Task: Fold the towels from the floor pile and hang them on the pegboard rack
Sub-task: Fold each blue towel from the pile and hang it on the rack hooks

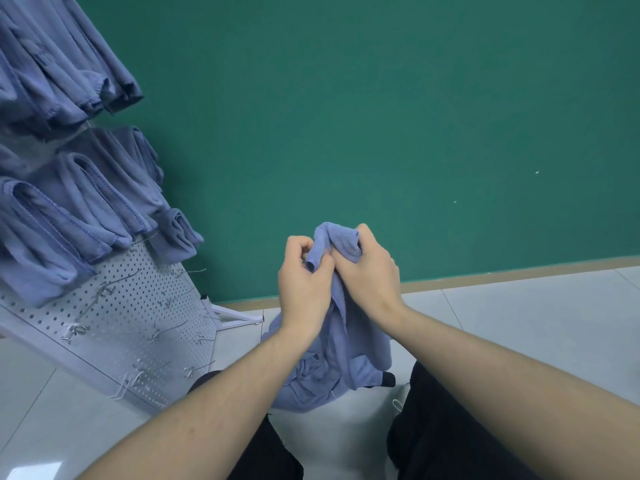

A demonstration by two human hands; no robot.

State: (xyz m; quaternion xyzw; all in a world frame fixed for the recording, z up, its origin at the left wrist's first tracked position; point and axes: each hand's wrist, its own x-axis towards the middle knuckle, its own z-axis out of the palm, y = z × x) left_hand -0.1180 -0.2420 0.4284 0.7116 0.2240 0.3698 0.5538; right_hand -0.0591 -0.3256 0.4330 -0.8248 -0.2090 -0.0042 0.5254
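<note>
A blue towel (341, 242) is bunched up between both my hands in front of the green wall. My left hand (303, 284) pinches a rolled edge of it, and my right hand (369, 271) grips the bunched top beside it. The towel's loose end hangs down to the floor pile of blue towels (311, 382) between my legs. The white pegboard rack (138, 306) leans at the left, with several folded blue towels (79, 209) hung on its upper hooks.
Bare metal hooks (169, 329) stick out of the pegboard's lower part. The rack's white foot (235, 317) rests on the pale tiled floor (519, 313) by the wall's skirting. My dark trouser legs fill the bottom of the view.
</note>
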